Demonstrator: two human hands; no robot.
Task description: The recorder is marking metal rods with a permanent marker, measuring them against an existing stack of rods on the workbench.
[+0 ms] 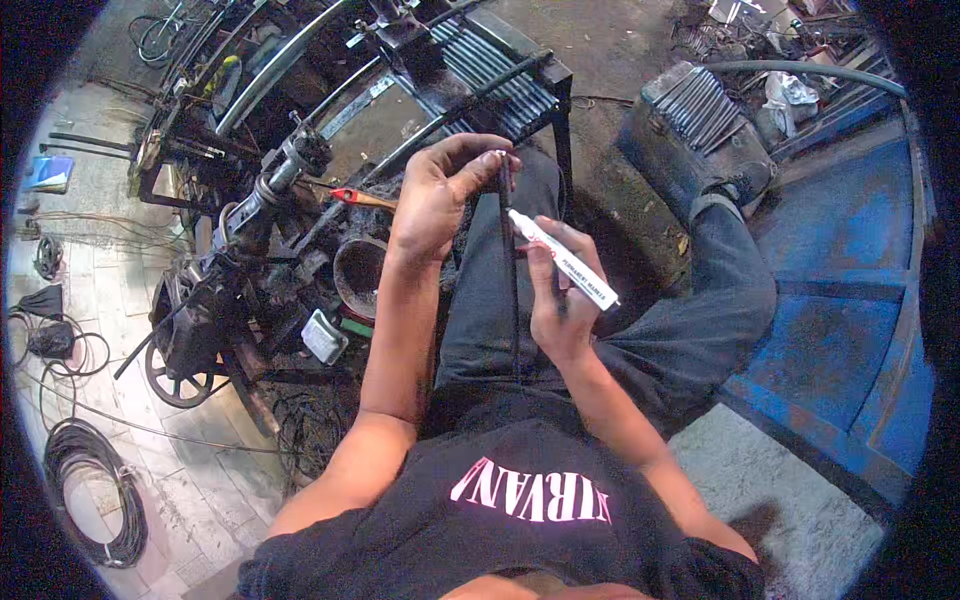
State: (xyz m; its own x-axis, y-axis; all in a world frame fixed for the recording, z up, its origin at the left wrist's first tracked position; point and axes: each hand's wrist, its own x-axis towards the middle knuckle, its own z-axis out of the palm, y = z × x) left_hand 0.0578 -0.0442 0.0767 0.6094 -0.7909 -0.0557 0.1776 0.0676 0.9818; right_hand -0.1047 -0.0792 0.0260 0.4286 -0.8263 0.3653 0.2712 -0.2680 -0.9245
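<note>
My left hand (432, 200) is raised over my lap, its thumb and fingers pinching the top end of a thin dark rod (516, 310). The rod hangs nearly upright in front of my thigh, and its lower end is lost against my dark clothes. In my right hand (560, 322) is a white marker pen (578, 270), slanted up and to the left. Its tip meets the rod, or comes very close to it, a little below my left fingers; actual contact is too small to tell.
Left of my left forearm stand a dark machine (285, 175) with a handwheel (180, 375), a round bowl (362, 270) and a red-and-wood handled tool (350, 197). Ahead, a metal frame (565, 72) carries several bars. A blue metal panel (830, 335) lies right; coiled cable (125, 500) rests lower left.
</note>
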